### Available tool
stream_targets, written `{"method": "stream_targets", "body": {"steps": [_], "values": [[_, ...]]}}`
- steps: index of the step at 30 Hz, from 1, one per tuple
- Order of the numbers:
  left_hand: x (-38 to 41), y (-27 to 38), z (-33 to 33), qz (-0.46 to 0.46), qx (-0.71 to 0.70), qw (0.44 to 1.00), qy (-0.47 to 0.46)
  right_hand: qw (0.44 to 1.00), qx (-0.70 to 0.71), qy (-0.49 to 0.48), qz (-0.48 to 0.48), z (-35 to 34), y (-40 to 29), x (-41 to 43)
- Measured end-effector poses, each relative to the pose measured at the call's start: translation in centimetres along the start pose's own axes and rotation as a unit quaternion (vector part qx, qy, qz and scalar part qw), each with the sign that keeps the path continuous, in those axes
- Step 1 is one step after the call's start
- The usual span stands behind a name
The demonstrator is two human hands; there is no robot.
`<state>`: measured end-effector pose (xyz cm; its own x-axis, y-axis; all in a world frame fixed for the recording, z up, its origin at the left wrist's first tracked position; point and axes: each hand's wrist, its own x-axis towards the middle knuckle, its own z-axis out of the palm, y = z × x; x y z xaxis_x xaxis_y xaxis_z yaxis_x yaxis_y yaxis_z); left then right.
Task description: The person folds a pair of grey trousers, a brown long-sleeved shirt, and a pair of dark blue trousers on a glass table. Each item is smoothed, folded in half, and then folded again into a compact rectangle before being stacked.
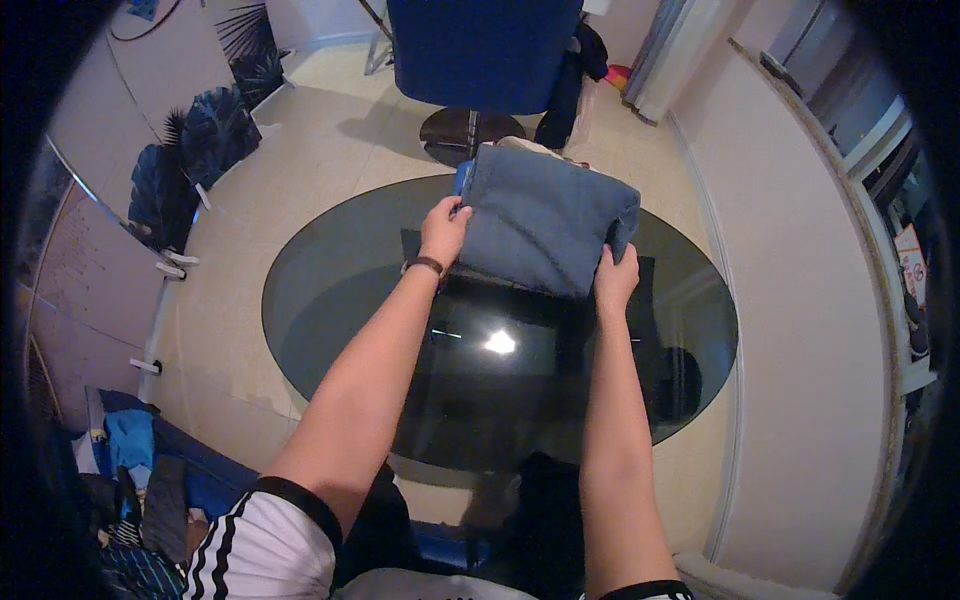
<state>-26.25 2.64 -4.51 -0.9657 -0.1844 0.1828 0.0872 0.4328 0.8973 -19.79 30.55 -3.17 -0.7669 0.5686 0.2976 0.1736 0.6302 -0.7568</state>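
A folded blue-grey garment [544, 210], perhaps denim, is held out over the far part of an oval dark glass table [337, 247]. My left hand [445, 231] grips its left edge, the thumb lying near the cloth's side. At the near right corner my right hand [617, 279] pinches the fabric, where a fold gapes a little. Behind the garment, a pale cloth [529, 145] and a strip of bright blue cloth [462, 178] peek out, mostly hidden. Whether the garment rests on them cannot be told.
A dark blue chair [480, 52] on a round base [442, 135] stands beyond the table. Mixed clothes [131, 442] lie in a heap at lower left. Dark-leaf panels [217, 135] line the left wall; a windowsill [825, 142] runs along the right.
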Motion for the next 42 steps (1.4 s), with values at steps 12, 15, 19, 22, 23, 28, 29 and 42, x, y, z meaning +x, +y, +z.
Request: {"method": "stream_targets", "body": {"steps": [12, 15, 19, 22, 23, 28, 29, 42], "values": [[-26.0, 1.4, -13.4, -0.201, -0.447, 0.872, -0.008, 0.962, 0.174, -0.165, -0.134, -1.2, -8.0, -28.1], [-32.2, 1.3, -19.3, -0.184, -0.443, 0.877, -0.006, 0.906, 0.228, -0.281, -0.218, -2.0, -12.8, -35.6], [-41.7, 1.6, -29.7, -0.164, -0.335, 0.921, 0.11, 0.82, 0.297, -0.435, -0.223, -4.4, -17.9, -45.3], [-48.6, 0.4, -35.9, -0.207, -0.178, 0.935, 0.228, 0.727, 0.27, -0.562, -0.286, -5.0, -21.2, -51.7], [-50.8, -0.4, -37.5, -0.186, -0.05, 0.94, 0.281, 0.688, 0.257, -0.608, -0.3, -4.9, -21.8, -53.8], [-59.4, -1.5, -44.7, -0.233, 0.413, 0.8, 0.366, 0.631, 0.17, -0.643, -0.399, -3.1, -19.6, -62.9], [-60.8, -2.4, -45.0, -0.3, 0.418, 0.767, 0.383, 0.649, 0.148, -0.626, -0.407, -2.8, -19.0, -64.4], [-61.2, -3.4, -46.1, -0.281, -0.353, 0.825, 0.341, 0.518, 0.179, -0.835, 0.045, -2.4, -22.7, -67.1]]}}
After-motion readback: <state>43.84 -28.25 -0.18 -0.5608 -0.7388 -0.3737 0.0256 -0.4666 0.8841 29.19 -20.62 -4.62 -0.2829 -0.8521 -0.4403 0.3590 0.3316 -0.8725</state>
